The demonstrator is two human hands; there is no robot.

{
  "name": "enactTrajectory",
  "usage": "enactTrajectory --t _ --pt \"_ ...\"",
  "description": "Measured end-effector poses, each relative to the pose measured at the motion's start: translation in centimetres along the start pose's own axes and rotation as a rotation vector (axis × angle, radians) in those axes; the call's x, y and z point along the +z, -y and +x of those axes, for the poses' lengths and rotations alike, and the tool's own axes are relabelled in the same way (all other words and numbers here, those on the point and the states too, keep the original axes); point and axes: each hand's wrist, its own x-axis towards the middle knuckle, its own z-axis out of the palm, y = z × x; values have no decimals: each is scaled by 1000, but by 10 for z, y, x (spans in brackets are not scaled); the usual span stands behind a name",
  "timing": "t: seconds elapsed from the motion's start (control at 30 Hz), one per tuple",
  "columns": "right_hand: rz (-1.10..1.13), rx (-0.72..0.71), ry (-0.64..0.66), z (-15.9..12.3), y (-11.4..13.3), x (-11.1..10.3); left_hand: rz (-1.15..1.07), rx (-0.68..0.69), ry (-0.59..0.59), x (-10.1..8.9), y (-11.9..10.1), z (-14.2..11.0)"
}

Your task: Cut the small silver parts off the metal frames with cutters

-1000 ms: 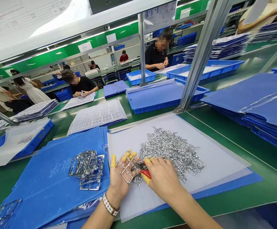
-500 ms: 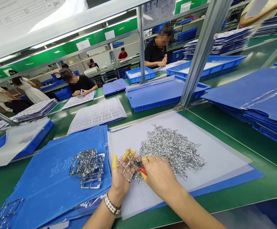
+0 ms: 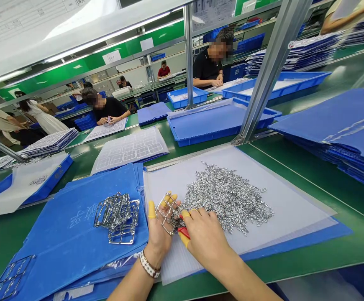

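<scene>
My left hand is palm up, its fingers curled behind a small metal frame with crossing bars that it holds tilted. Yellow covers wrap several fingertips on both hands. My right hand is closed around red-handled pliers, whose jaws meet the frame's right side; their exact grip there is too small to make out. Just beyond both hands, a heap of small shiny metal pieces spreads over a white translucent sheet. Left of my left hand, several similar metal frames lie piled on blue sheets.
Another metal frame lies at the lower left. Blue trays stand behind the heap, beside a metal post. Stacked blue sheets rise at the right. Co-workers sit across the green bench.
The pliers and my right hand have shifted slightly left against the frame, which has turned a little in my left hand. The whole view has moved slightly.
</scene>
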Motion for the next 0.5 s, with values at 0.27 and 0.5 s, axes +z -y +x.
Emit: enactTrajectory --t 0.27,0.5 --pt "-53 -5 34 2 7 -8 31 36 -26 -3 1 2" --pt "367 57 -29 3 -21 -10 86 95 -6 -1 2 -1"
